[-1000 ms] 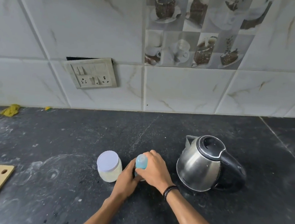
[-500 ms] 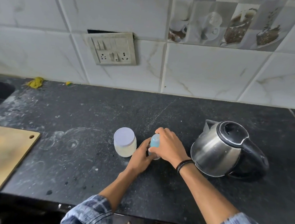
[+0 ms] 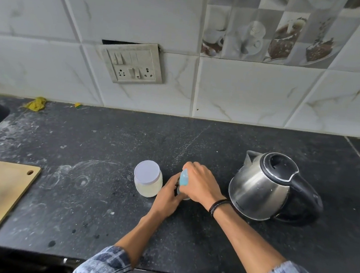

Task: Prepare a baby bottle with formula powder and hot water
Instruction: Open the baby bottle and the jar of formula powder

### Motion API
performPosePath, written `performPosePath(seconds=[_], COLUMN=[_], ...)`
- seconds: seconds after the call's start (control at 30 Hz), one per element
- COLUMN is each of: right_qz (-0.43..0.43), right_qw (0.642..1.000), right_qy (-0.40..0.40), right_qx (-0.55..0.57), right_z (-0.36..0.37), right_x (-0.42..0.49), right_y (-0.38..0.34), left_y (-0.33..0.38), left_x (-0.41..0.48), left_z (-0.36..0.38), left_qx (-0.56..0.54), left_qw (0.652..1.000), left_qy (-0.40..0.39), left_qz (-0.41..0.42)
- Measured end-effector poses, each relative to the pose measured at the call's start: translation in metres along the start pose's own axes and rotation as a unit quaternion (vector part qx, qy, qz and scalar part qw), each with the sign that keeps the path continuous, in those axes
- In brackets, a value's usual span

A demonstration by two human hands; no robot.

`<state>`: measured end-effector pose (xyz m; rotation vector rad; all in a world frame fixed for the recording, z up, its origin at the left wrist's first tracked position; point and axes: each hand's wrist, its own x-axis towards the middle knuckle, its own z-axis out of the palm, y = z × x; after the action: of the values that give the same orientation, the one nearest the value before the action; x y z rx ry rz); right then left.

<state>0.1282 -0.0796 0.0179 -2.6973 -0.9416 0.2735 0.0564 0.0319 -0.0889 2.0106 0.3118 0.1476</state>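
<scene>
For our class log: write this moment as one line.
left hand: steadies bottle base | right hand: grips blue bottle cap | jar: lidded | kettle: shut

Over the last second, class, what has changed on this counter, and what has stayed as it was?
Only the camera pulled back and tilted down. Nothing on the counter moved. Both hands stay on the blue-capped baby bottle: left hand around its base, right hand over its top. The lidded jar and kettle stand where they were.
</scene>
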Motion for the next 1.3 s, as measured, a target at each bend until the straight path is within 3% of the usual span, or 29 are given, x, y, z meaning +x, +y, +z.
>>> performPosePath(seconds=[0.33,0.5,0.73,1.0,1.3], right_qz=[-0.007,0.039,0.01,-0.054,-0.018], right_qw=[0.999,0.999,0.999,0.996,0.997], right_qy=[-0.038,0.008,0.007,-0.054,-0.027], right_qx=[0.037,0.027,0.038,0.048,0.074], right_z=[-0.004,-0.004,0.001,-0.002,0.001], right_x=[0.002,0.001,0.0,0.003,0.004], right_y=[0.005,-0.002,-0.001,0.01,0.01], left_y=[-0.004,-0.003,0.0,0.0,0.002], left_x=[0.004,0.003,0.0,0.001,-0.001], left_z=[0.0,-0.001,-0.003,-0.002,-0.001], left_qx=[0.02,0.012,0.007,-0.006,-0.023], left_qw=[1.0,1.0,1.0,1.0,0.999], left_qy=[-0.007,-0.006,-0.015,-0.029,-0.029], left_qz=[-0.003,0.004,0.004,-0.012,-0.018])
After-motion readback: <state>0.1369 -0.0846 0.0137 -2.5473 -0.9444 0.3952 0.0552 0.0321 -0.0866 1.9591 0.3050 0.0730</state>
